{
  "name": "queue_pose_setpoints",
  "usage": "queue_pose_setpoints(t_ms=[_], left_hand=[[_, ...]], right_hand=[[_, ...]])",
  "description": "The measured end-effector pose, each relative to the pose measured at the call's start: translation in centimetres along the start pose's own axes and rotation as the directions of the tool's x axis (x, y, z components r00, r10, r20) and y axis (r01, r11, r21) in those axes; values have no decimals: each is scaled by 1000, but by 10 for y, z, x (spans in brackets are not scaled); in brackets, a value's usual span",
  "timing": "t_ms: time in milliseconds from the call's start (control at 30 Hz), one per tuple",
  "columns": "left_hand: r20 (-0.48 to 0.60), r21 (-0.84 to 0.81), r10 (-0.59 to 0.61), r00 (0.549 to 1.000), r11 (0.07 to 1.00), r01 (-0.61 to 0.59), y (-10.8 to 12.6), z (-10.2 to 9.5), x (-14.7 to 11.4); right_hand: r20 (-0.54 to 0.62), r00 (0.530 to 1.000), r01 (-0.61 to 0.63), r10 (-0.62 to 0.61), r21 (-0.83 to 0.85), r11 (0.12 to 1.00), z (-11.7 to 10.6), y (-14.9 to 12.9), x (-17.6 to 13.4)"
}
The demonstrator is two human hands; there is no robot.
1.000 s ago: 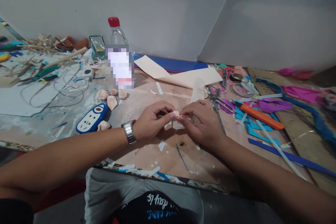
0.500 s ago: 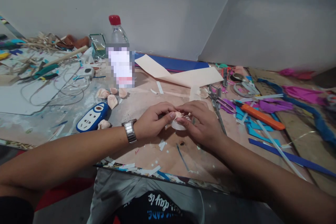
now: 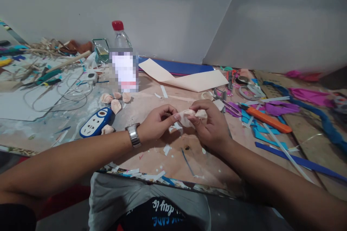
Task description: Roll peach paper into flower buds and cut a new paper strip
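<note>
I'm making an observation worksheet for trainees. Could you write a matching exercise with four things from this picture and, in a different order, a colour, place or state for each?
Column one:
1. Thin pale piece
2. Power socket
3. Cutter
4. Bottle

Column two:
A. Upright near the wall, with a red cap
B. Pinched in the right hand, reaching the fingertips of the left hand
C. Lying on the table's right side, orange
D. Blue and white, on the table's left side

Pairs: 1-B, 2-D, 3-C, 4-A
</note>
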State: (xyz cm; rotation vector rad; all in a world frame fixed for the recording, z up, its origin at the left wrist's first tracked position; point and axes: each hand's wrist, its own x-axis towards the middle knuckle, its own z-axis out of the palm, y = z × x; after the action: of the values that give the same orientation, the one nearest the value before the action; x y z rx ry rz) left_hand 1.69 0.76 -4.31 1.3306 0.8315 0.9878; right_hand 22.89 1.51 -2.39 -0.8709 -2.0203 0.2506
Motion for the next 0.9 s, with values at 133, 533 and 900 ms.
queue_pose_setpoints(t_ms=[133, 533, 900], left_hand=[[28, -51, -36, 999, 998, 37, 4, -2, 4], [74, -214, -109, 991, 969, 123, -8, -2, 4], [-41, -13, 98, 994, 995, -98, -6, -1, 1]], right_hand=[[-13, 1000, 4, -5, -17, 1000, 0, 1, 0], [-23, 1000, 11, -11, 8, 1000, 1, 4, -5], [51, 997, 55, -52, -62, 997, 0, 3, -1]])
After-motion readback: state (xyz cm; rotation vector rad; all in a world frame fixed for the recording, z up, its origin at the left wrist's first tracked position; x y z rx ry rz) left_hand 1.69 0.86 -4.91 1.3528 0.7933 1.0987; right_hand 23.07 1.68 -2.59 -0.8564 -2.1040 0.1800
